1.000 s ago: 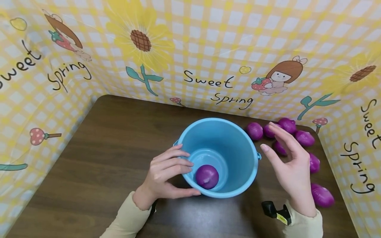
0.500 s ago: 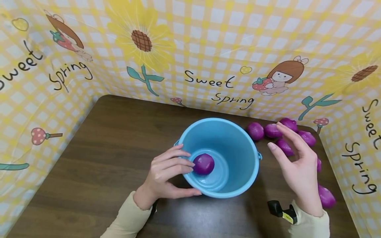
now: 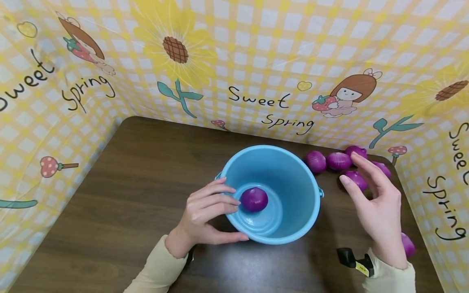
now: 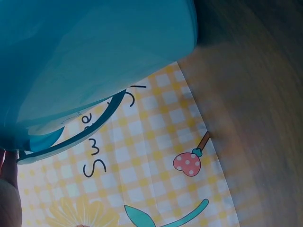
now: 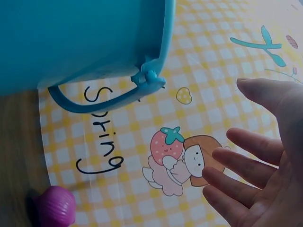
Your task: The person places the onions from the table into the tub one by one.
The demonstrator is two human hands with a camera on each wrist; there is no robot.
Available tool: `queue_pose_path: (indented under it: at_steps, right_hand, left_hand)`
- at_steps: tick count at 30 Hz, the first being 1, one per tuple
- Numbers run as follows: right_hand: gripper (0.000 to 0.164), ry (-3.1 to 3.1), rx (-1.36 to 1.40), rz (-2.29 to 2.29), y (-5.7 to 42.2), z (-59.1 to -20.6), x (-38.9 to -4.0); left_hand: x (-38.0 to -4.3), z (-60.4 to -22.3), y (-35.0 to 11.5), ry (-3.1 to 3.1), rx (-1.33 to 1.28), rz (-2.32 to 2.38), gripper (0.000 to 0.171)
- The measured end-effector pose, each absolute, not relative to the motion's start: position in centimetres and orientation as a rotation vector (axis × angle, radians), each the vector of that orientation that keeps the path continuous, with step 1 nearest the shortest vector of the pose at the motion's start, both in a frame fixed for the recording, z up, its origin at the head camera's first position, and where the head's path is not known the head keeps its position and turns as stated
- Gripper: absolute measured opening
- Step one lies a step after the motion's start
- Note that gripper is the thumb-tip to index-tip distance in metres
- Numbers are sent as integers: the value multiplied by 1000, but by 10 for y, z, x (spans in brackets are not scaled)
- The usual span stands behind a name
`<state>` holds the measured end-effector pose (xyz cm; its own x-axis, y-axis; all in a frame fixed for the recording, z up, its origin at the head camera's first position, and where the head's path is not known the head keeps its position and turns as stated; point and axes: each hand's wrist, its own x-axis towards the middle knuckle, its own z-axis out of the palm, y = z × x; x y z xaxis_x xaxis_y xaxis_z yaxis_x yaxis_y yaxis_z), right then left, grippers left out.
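Note:
A light blue bucket (image 3: 293,195) stands on the table, with one purple onion (image 3: 254,199) inside on its floor. My left hand (image 3: 205,215) grips the left side of the bucket's rim, fingers over the inside and thumb along the near edge. In the left wrist view the bucket's wall (image 4: 104,52) and lowered handle (image 4: 90,130) fill the upper left. To the right of the bucket, my right hand (image 3: 381,207) is raised with fingers apart and holds nothing. Several purple onions (image 3: 338,161) lie beyond and beside it; the hand partly hides some.
The dark wooden table (image 3: 146,175) is bordered by a yellow checked cloth (image 3: 256,49) behind and at both sides. One onion (image 3: 407,245) lies near the right edge, partly behind the right wrist. A black wrist mount (image 3: 346,257) sits on the right sleeve.
My right hand has moved rightward, away from the bucket. Inside the bucket the onion has rolled away from the near wall. My left hand has kept its grip on the rim.

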<state>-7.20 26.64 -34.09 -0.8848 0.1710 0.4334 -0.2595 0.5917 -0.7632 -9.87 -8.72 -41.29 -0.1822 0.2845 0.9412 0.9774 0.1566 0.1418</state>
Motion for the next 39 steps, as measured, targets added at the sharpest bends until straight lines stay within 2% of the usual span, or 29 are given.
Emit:
queue_pose_path:
  at_steps: [8, 26, 39]
  right_hand:
    - [54, -2336, 101, 1231, 273, -342, -73]
    - [53, -2387, -61, 1174, 287, -345, -66]
    - [53, -2445, -324, 1087, 312, -339, -57]
  left_hand:
    - [-100, -413, -87, -1592, -1243, -1061, 49]
    - [-100, -413, -87, -1588, -1243, -1065, 49]
    - [-100, -412, -86, -1580, -1247, -1062, 48]
